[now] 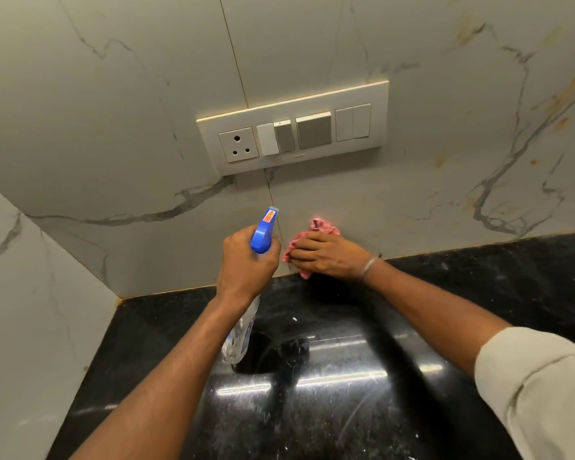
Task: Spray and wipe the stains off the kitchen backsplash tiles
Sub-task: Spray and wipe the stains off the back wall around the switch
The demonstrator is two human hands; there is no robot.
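My left hand (246, 260) grips a clear spray bottle (239, 340) by its neck; the blue trigger head (263, 232) points at the backsplash tiles (146, 161). My right hand (329, 254) presses flat on a pink cloth (324, 226) against the lowest part of the tile, just above the counter edge and right of the vertical tile joint. The tiles are white marble-look with grey veins and some brownish marks at the right (565, 94).
A white switch and socket panel (292, 127) sits on the wall above both hands. A glossy black counter (346, 393) runs below. A side wall tile (30, 293) closes the corner at the left.
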